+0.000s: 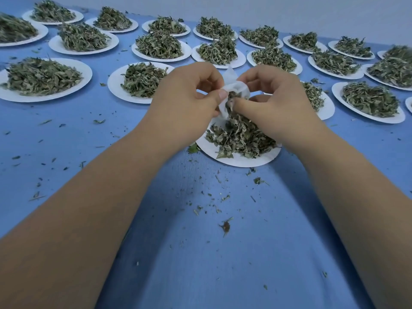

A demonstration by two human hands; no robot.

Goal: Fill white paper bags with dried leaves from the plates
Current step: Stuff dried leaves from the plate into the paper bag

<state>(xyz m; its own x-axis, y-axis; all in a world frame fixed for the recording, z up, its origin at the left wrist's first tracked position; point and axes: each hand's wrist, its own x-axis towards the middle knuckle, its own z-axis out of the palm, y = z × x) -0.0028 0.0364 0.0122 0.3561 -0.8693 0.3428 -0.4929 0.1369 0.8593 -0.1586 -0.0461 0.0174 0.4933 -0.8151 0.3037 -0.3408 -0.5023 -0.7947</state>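
Crumbs of leaf lie scattered on the blue cloth close to us, at six o'clock. Beyond them, near the centre, sits a white plate with a loose heap of dried leaves. Above that plate we hold a small white paper bag between both hands. Our left hand pinches the bag's edge at its nine o'clock. Our right hand grips the side at three o'clock, fingers curled. Leaves show in the bag's mouth. Farther off, from nine through twelve to three o'clock, rows of plates heaped with leaves cover the cloth up to a pale wall.
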